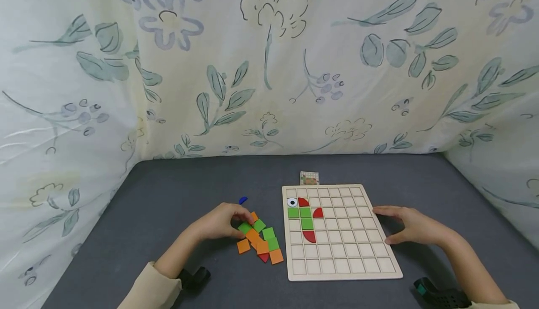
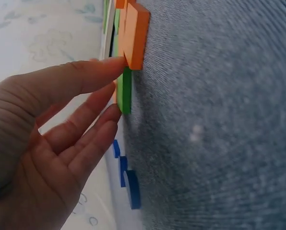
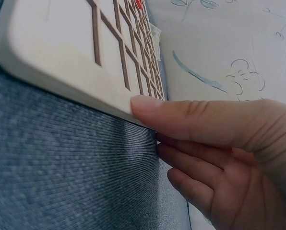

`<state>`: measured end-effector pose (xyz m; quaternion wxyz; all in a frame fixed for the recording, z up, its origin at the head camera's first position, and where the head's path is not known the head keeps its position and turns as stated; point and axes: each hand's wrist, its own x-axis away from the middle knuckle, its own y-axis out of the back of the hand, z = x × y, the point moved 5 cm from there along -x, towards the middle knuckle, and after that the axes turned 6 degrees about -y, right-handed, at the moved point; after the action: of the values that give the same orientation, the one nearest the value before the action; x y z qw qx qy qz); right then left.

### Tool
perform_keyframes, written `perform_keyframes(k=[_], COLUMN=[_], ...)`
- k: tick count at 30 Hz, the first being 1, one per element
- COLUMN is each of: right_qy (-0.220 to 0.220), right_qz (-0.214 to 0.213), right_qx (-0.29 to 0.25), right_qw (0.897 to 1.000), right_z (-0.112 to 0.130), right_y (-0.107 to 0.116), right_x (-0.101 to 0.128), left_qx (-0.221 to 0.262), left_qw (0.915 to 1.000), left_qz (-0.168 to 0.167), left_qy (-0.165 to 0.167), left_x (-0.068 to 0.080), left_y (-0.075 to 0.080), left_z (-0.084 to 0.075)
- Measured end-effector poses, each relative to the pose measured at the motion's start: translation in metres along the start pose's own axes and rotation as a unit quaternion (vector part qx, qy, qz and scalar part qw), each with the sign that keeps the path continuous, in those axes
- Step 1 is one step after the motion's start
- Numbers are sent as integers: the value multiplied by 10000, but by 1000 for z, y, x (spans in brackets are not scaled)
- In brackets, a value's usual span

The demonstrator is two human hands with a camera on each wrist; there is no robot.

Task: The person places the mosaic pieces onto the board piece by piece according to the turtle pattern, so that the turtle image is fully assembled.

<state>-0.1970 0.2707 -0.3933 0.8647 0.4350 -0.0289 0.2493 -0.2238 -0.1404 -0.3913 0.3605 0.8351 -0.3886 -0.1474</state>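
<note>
My left hand pinches a green square tile between thumb and fingertips at the left side of a loose pile. An orange tile lies just beside the thumb in the left wrist view. The pale wooden grid board lies flat to the right of the pile. In its upper left cells are a white eye tile, green squares and red quarter-round pieces. My right hand touches the board's right edge, its thumb against the rim and the fingers extended.
Orange squares, more green squares and a red piece make up the pile. Blue rounded pieces lie behind it. A small picture card sits at the board's far edge. Floral cloth surrounds the grey table.
</note>
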Motion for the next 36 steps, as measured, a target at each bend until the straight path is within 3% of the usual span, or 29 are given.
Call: perform_keyframes(k=[14, 36], right_qy=[162, 160], right_qz=[24, 17], right_qx=[-19, -71], right_qw=[9999, 9998], right_z=[-1, 2], right_y=[-3, -2], right_x=[2, 1], left_qx=[265, 310], left_qw=[9992, 9991], left_qz=[252, 202], left_qy=[-149, -222], left_x=[-1, 1], left_y=[-6, 2], left_z=[12, 14])
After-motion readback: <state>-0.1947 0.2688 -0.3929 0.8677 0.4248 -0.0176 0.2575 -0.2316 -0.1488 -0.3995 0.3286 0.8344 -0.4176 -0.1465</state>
